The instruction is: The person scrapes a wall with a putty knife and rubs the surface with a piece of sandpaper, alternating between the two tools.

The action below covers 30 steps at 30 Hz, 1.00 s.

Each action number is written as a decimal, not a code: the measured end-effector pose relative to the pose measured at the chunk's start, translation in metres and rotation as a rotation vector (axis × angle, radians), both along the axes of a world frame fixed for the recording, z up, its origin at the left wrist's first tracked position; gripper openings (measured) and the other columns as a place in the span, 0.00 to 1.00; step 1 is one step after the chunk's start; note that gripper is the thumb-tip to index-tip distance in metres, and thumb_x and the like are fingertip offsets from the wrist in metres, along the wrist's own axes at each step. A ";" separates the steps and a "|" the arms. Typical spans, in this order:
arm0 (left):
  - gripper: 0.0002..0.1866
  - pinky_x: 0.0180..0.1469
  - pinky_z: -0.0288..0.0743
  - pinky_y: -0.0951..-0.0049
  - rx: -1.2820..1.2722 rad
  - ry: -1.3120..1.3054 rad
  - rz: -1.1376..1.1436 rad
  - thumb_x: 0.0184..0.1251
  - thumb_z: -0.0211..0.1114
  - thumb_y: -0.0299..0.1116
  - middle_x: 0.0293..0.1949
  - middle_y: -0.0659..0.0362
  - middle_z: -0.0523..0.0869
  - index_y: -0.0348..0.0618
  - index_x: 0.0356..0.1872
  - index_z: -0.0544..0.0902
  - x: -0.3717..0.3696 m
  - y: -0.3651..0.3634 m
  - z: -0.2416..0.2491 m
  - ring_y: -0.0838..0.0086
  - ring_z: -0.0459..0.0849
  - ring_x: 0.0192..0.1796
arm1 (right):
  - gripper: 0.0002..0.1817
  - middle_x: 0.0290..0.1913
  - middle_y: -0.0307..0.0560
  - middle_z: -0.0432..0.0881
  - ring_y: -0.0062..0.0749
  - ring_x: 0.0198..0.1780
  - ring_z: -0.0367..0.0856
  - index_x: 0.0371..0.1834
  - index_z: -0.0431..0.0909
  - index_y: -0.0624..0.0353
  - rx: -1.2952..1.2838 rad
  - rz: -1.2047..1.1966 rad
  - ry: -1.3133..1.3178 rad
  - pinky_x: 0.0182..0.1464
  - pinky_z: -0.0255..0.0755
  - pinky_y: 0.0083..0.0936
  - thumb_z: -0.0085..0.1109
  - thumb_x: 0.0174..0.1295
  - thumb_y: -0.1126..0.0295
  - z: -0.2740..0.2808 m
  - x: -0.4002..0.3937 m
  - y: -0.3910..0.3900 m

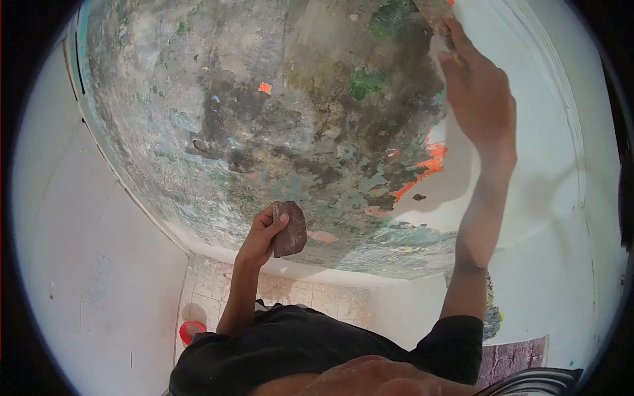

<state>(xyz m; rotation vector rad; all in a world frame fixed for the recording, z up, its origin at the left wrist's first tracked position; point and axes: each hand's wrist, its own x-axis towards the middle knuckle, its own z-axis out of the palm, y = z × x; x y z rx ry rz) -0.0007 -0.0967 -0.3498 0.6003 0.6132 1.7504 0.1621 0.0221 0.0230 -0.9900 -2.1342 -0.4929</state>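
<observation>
My left hand [261,232] is shut on a flat brown abrasive piece [290,228], held against a weathered surface [264,119] of peeling grey, teal and green paint with orange flecks. My right hand [479,99] is raised higher, at the boundary between the old paint and a smooth white area [528,185]. Its fingers press a flat scraper-like tool [437,14] onto the surface; only part of the tool shows at the top edge. A black T-shirt [297,343] covers the shoulders at the bottom of the view.
White walls [86,264] stand at left and right. A tiled floor [297,297] shows between them, with a red container [191,330] on it. A paint-stained patch [492,310] and a patterned sheet [515,360] are at the lower right.
</observation>
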 end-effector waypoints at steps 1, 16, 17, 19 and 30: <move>0.10 0.46 0.83 0.72 -0.004 -0.010 0.004 0.71 0.62 0.30 0.42 0.60 0.86 0.40 0.49 0.79 -0.002 -0.001 0.000 0.77 0.86 0.43 | 0.26 0.58 0.47 0.82 0.45 0.61 0.79 0.71 0.67 0.33 0.008 -0.036 -0.036 0.61 0.70 0.35 0.51 0.69 0.58 0.004 0.001 0.002; 0.09 0.46 0.83 0.73 -0.005 -0.009 -0.031 0.71 0.62 0.29 0.42 0.60 0.86 0.39 0.49 0.79 0.002 0.015 -0.001 0.78 0.86 0.42 | 0.19 0.32 0.53 0.85 0.53 0.35 0.85 0.61 0.78 0.39 0.357 -0.176 -0.161 0.39 0.80 0.43 0.52 0.66 0.65 0.008 -0.005 -0.007; 0.09 0.46 0.82 0.74 0.003 -0.005 -0.034 0.71 0.62 0.29 0.42 0.60 0.86 0.39 0.49 0.79 0.003 0.017 -0.003 0.78 0.85 0.42 | 0.20 0.32 0.53 0.85 0.53 0.35 0.85 0.60 0.78 0.39 0.363 -0.176 -0.169 0.39 0.80 0.43 0.52 0.66 0.65 0.009 -0.005 -0.011; 0.09 0.45 0.82 0.74 0.013 -0.001 -0.036 0.72 0.62 0.29 0.41 0.60 0.86 0.39 0.49 0.79 0.003 0.019 -0.005 0.79 0.85 0.42 | 0.22 0.30 0.56 0.83 0.49 0.32 0.82 0.64 0.75 0.49 0.361 -0.171 -0.197 0.38 0.76 0.40 0.54 0.65 0.67 0.011 -0.020 -0.042; 0.11 0.47 0.81 0.74 -0.021 -0.003 -0.014 0.72 0.62 0.30 0.43 0.60 0.85 0.39 0.51 0.78 0.006 0.011 0.000 0.79 0.84 0.43 | 0.21 0.31 0.57 0.82 0.50 0.36 0.82 0.61 0.77 0.55 0.085 -0.794 -0.150 0.40 0.75 0.44 0.55 0.63 0.69 0.032 -0.072 -0.037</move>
